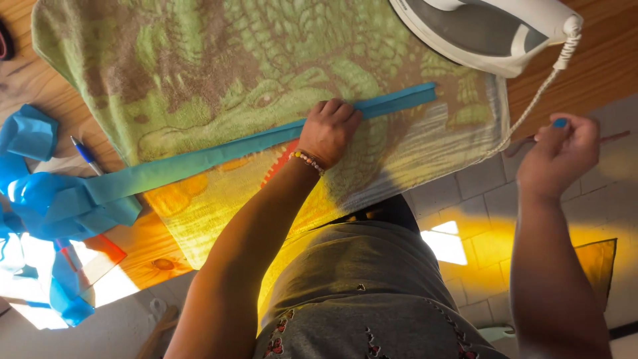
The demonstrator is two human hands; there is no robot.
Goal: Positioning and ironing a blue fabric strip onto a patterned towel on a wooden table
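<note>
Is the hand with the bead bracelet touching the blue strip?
Touching. The head view shows the left hand pressed down on the blue strip, its fingers curled over the strip's top edge on the towel.

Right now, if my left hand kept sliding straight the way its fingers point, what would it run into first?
Past the blue strip under your left hand, it would first cross the green towel. The iron sits off to the side, probably clear of that line.
</note>
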